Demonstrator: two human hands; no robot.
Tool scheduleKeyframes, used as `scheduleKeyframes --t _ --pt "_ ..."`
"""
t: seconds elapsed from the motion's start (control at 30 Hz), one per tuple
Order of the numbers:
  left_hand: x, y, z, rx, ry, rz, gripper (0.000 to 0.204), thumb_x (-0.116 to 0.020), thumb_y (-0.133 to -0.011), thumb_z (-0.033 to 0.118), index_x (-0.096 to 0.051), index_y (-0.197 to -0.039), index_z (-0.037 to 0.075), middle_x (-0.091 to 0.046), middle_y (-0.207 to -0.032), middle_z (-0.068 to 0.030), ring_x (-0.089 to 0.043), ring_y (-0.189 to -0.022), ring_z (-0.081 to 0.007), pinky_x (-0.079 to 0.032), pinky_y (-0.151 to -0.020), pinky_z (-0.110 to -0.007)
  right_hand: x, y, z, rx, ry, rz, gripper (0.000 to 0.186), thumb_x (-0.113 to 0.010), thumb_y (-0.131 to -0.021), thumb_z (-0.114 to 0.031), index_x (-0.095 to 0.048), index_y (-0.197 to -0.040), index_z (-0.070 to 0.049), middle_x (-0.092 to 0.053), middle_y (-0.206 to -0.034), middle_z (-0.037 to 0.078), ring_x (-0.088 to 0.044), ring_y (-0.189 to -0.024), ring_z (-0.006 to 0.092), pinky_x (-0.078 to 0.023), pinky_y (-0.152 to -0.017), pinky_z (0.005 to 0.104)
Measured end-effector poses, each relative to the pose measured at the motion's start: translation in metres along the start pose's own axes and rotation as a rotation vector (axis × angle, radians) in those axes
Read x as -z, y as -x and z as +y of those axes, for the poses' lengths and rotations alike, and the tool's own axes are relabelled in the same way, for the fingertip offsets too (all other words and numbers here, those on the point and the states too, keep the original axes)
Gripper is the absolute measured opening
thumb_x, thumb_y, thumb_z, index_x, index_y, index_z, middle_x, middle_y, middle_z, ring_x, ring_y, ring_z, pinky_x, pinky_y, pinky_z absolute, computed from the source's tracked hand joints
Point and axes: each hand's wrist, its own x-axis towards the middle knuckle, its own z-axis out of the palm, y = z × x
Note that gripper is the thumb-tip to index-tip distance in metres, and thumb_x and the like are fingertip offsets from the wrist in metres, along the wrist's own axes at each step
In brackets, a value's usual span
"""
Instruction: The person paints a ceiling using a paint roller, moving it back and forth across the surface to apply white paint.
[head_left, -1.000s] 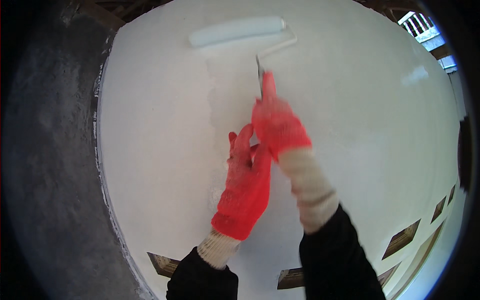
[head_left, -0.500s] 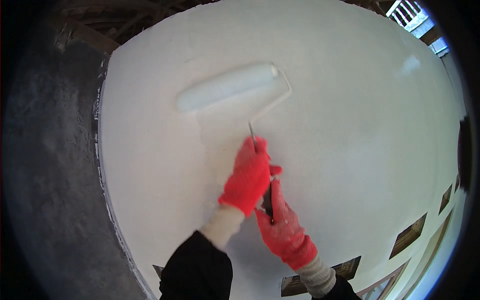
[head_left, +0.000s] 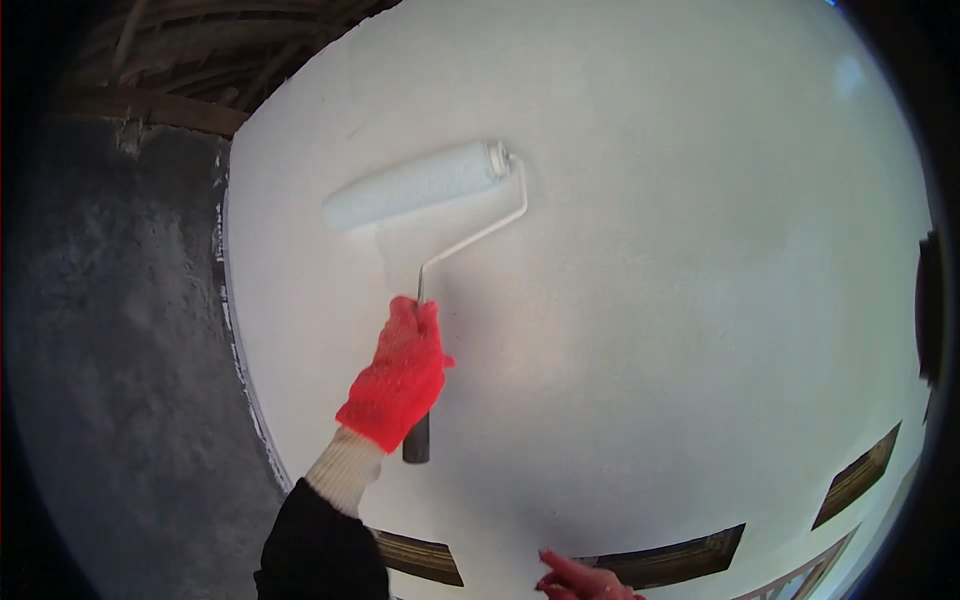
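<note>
One roller (head_left: 415, 186) lies tilted against the white wall (head_left: 680, 250), its sleeve high on the wall and left of centre, its right end raised. Its bent wire frame (head_left: 470, 240) runs down to the dark handle (head_left: 416, 440). Left hand (head_left: 398, 375), in a red glove with a cream cuff (head_left: 345, 468), wraps the handle, fingers pressed together around it. Right hand (head_left: 580, 582) shows only as red fingertips at the lower edge, well apart from the roller; whether its fingers are spread cannot be told. Grey unpainted surface (head_left: 120, 330) borders the wall on the left, with wooden beams (head_left: 180, 70) above it and dark slots (head_left: 680, 560) below.
</note>
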Motion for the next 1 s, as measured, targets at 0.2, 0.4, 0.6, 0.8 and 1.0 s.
scheduleKeyframes --t 0.2,0.4,0.6,0.8,1.0 --pt "0.052 -0.059 0.082 -0.340 0.199 -0.099 0.023 -0.050 -0.096 0.030 -0.047 -0.094 0.007 -0.048 -0.078 -0.0034 -0.052 -0.055 -0.0130 -0.054 -0.066 -0.032 -0.011 0.016 -0.006 -0.287 -0.308 -0.181 0.045 -0.053 -0.094 -0.011 -0.045 -0.138 -0.007 -0.065 -0.091 0.003 -0.055 -0.062 0.0068 -0.049 -0.055 0.0223" --pt "0.021 -0.049 0.052 -0.287 0.262 -0.141 0.027 -0.050 -0.097 0.034 -0.046 -0.094 0.007 -0.047 -0.073 -0.0026 -0.051 -0.050 -0.0148 -0.052 -0.057 -0.031 0.007 0.031 0.012 -0.457 -0.390 -0.138 0.043 -0.052 -0.094 -0.010 -0.047 -0.136 -0.006 -0.064 -0.090 0.004 -0.056 -0.063 0.0082 -0.049 -0.056 0.0232" --pt "0.021 -0.022 0.045 -0.188 0.078 -0.071 0.033 -0.042 -0.099 0.038 -0.042 -0.092 0.006 -0.045 -0.069 -0.0035 -0.053 -0.057 -0.0127 -0.052 -0.063 -0.031 0.008 0.023 0.008 -0.538 -0.426 -0.277 0.043 -0.052 -0.094 -0.012 -0.047 -0.136 -0.005 -0.064 -0.091 0.005 -0.057 -0.065 0.0102 -0.050 -0.058 0.0252" --pt "0.030 -0.054 0.043 -0.533 -0.022 -0.006 0.031 -0.046 -0.098 0.035 -0.044 -0.095 0.005 -0.047 -0.081 -0.0052 -0.052 -0.055 -0.0143 -0.054 -0.067 -0.032 -0.023 0.009 0.019 -0.358 -0.465 -0.173 0.047 -0.053 -0.093 -0.009 -0.043 -0.138 -0.005 -0.064 -0.098 0.008 -0.059 -0.071 0.0115 -0.052 -0.061 0.0257" --pt "-0.051 0.099 -0.081 -0.019 0.100 -0.008 0.027 -0.043 -0.100 0.032 -0.039 -0.102 0.005 -0.052 -0.085 -0.0101 -0.067 -0.075 -0.0242 -0.049 -0.060 -0.035 -0.041 -0.020 0.040 0.088 -0.205 0.181 0.064 -0.058 -0.089 -0.004 -0.027 -0.146 -0.006 -0.058 -0.113 0.014 -0.059 -0.094 0.0178 -0.053 -0.078 0.0289"
